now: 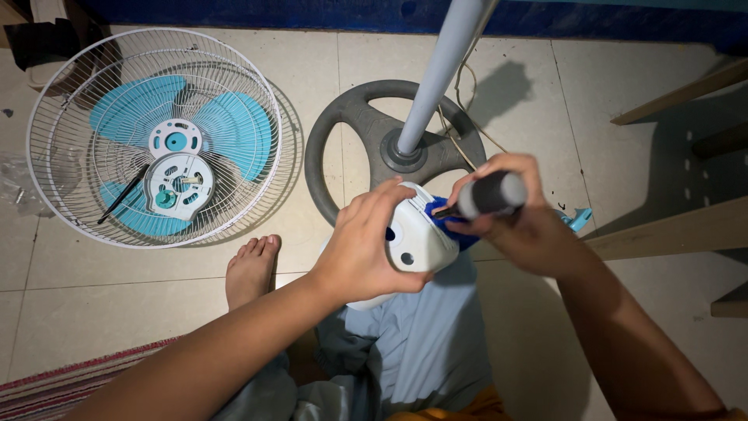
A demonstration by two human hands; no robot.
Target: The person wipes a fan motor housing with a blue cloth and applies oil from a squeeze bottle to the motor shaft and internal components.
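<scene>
My left hand point(365, 242) grips a white plastic fan housing point(421, 234) with round holes, held over my lap. My right hand point(518, 214) is closed around a screwdriver with a thick black-and-grey handle point(492, 195); its tip points into a blue part point(444, 218) at the housing's right side. Just behind my hands stands the fan's grey-blue pole point(440, 70) on its round dark grey base point(366, 136).
A white wire fan guard point(54, 109) lies on the tiled floor at the left, holding light blue blades point(234, 129), white round plates and a thin dark tool point(123, 195). My bare foot point(251, 269) rests near it. Wooden furniture legs point(670, 230) stand at the right; a striped rug point(47, 390) is at lower left.
</scene>
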